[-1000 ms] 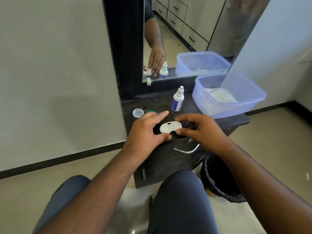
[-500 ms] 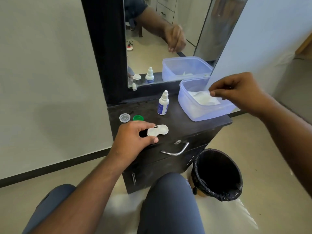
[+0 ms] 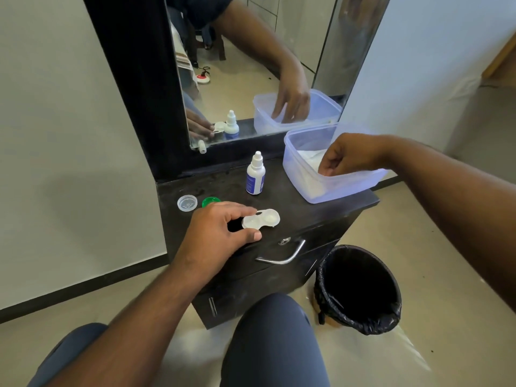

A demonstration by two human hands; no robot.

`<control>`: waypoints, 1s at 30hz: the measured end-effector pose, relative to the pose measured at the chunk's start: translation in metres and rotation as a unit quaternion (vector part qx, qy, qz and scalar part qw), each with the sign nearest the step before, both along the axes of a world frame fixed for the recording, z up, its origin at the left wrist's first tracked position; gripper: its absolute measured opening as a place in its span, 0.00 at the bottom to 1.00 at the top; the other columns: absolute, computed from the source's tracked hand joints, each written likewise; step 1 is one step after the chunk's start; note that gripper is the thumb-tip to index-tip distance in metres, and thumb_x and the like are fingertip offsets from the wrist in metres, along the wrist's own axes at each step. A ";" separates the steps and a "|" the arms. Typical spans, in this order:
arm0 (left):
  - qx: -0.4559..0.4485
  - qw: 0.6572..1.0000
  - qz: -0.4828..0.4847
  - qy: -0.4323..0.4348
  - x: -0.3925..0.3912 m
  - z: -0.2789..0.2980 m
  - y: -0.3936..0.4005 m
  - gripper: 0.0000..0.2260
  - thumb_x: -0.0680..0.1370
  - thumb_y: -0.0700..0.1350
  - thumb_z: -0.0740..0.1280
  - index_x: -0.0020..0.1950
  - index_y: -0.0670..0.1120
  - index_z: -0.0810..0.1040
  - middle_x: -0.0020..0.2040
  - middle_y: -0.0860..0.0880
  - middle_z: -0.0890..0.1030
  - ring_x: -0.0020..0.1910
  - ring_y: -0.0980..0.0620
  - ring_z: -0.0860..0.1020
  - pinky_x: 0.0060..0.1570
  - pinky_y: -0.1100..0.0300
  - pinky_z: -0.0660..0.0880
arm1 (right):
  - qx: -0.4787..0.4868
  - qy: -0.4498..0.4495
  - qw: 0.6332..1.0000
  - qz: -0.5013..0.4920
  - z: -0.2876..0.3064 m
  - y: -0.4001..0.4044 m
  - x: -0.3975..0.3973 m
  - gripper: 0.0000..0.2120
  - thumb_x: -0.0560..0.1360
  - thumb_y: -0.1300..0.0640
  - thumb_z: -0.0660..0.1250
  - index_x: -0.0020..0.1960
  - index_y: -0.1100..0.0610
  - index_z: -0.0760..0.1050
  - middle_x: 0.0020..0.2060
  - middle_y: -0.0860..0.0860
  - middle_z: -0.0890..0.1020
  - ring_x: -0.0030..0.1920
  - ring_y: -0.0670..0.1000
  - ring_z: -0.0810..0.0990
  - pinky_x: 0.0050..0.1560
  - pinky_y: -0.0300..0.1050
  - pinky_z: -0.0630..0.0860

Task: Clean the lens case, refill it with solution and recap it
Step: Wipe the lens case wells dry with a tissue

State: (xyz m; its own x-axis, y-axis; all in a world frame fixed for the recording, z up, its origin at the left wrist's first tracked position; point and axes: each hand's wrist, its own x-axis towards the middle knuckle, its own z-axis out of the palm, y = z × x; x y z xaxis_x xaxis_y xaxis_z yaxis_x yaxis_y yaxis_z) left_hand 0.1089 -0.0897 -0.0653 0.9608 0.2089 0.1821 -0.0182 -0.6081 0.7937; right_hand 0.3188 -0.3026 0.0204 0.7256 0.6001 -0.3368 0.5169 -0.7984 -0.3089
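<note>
An uncapped white lens case (image 3: 264, 218) lies on the dark cabinet top (image 3: 293, 208). My left hand (image 3: 216, 233) pinches its left cup between thumb and fingers. Two loose caps sit to the left: a clear one (image 3: 187, 203) and a green one (image 3: 210, 201), the green one partly hidden by my hand. A small white solution bottle (image 3: 255, 175) with a blue label stands upright behind the case. My right hand (image 3: 350, 153) reaches down into the clear plastic tub (image 3: 346, 188), fingers curled over the white tissue (image 3: 310, 160) inside; whether it grips the tissue I cannot tell.
A mirror (image 3: 251, 65) in a black frame rises behind the cabinet. A drawer handle (image 3: 282, 258) juts from the front. A bin with a black liner (image 3: 358, 289) stands on the floor at the right. My knees fill the lower frame.
My right hand left the lens case, swung up to the right and dropped into the tub. My left hand stayed on the case.
</note>
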 end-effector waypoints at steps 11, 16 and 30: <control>0.020 1.000 -0.001 0.001 0.000 0.000 -0.001 0.18 0.67 0.45 0.78 0.57 0.50 0.83 0.49 0.62 0.78 0.46 0.76 0.72 0.47 0.83 0.64 | -0.043 -0.045 0.998 0.021 0.001 0.011 0.000 0.09 0.72 0.68 0.68 0.41 0.54 0.79 0.39 0.52 0.81 0.42 0.52 0.77 0.40 0.36 0.73; 0.007 1.000 -0.004 -0.011 -0.001 -0.003 0.001 0.17 0.67 0.44 0.79 0.55 0.51 0.84 0.48 0.61 0.80 0.49 0.75 0.74 0.48 0.81 0.66 | 0.001 -0.094 0.995 -0.021 0.016 0.008 -0.002 0.12 0.72 0.66 0.68 0.54 0.55 0.80 0.43 0.50 0.80 0.42 0.50 0.77 0.46 0.41 0.69; -0.009 1.000 -0.014 -0.023 -0.007 0.000 0.000 0.19 0.68 0.43 0.78 0.58 0.50 0.83 0.49 0.58 0.81 0.48 0.68 0.76 0.49 0.77 0.68 | 0.161 -0.136 0.964 -0.162 0.057 0.001 -0.038 0.04 0.71 0.59 0.66 0.39 0.57 0.79 0.38 0.55 0.79 0.41 0.53 0.74 0.41 0.43 0.72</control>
State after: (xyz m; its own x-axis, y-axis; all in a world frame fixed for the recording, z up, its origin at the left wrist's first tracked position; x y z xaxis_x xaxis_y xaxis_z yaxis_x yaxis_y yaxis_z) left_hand 0.1023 -0.0898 -0.0655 0.9574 0.1849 0.2217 -0.0716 -0.5919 0.8028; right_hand 0.2806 -0.3021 0.0779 0.9276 0.3691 0.0580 0.3535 -0.8166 -0.4562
